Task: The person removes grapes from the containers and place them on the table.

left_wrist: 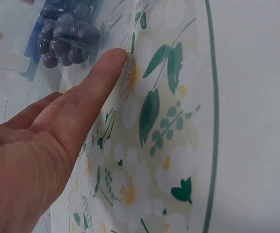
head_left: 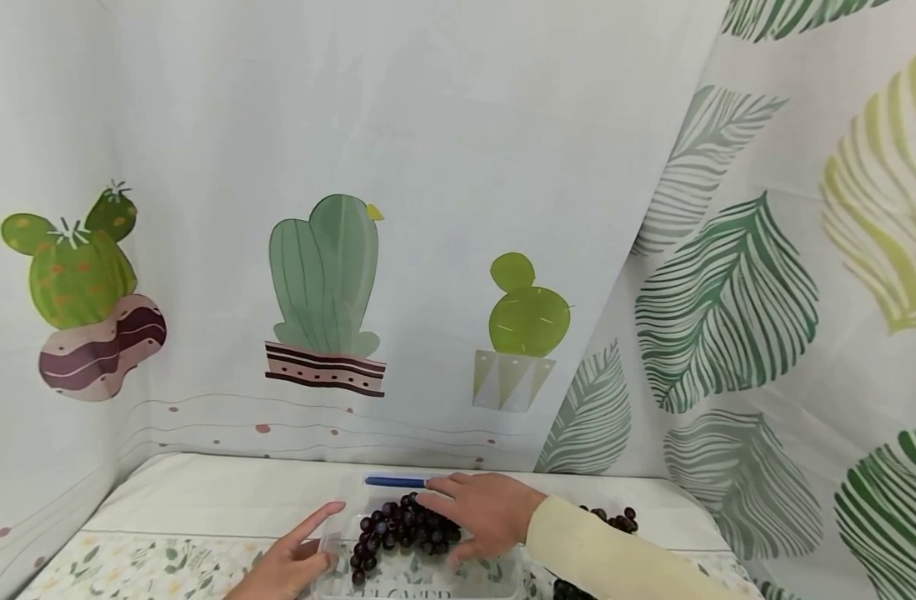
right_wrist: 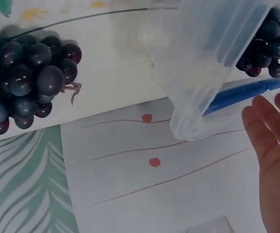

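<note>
A bunch of dark grapes point(head_left: 405, 532) lies in a clear plastic box point(head_left: 420, 583) in front of me, and the grapes point(left_wrist: 67, 36) show through its wall in the left wrist view. At the box's left side is my left hand point(head_left: 288, 562), its index finger stretched out along the wall. My right hand point(head_left: 491, 512) reaches over the right part of the box with fingers extended, fingertips close to the grapes. In the right wrist view, its straight fingers are near a blue strip point(right_wrist: 237, 98) along the box's far side.
More dark grapes point(right_wrist: 25, 73) lie on the table right of the box, partly hidden behind my right forearm in the head view. A floral cloth point(head_left: 150, 567) covers the table's front part. Hanging cloth point(head_left: 427, 250) with printed cacti stands behind, and leaf-patterned cloth point(head_left: 728, 308) at right.
</note>
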{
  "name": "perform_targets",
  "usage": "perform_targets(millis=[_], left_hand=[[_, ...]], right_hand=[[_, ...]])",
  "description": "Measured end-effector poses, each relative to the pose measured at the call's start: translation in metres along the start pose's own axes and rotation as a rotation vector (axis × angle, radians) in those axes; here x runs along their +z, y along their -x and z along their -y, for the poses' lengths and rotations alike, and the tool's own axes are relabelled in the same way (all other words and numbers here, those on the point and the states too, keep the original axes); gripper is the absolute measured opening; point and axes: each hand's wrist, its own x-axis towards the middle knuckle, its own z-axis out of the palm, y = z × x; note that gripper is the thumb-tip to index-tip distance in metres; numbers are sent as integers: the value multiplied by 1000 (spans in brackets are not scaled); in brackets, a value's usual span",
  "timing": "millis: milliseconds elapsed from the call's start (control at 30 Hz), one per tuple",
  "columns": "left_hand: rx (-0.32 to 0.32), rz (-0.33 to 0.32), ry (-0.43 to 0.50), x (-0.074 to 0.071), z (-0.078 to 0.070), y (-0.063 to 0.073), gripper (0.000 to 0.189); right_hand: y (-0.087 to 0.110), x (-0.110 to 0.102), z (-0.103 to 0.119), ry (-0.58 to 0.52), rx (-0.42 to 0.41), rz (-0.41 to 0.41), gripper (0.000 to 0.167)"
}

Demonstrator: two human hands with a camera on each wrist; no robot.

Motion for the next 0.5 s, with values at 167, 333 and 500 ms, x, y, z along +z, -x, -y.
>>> perform_targets(millis=[167, 333, 500], left_hand=[[7, 14, 12, 0, -1, 1, 71], [-1, 10, 12, 0, -2, 0, 70], [-1, 9, 13, 0, -2, 0, 70]], right_hand=[[-13, 4, 1, -11, 66, 68, 86], [-29, 8, 6, 3, 97, 142, 87], [-44, 9, 13, -105, 166, 205, 92]])
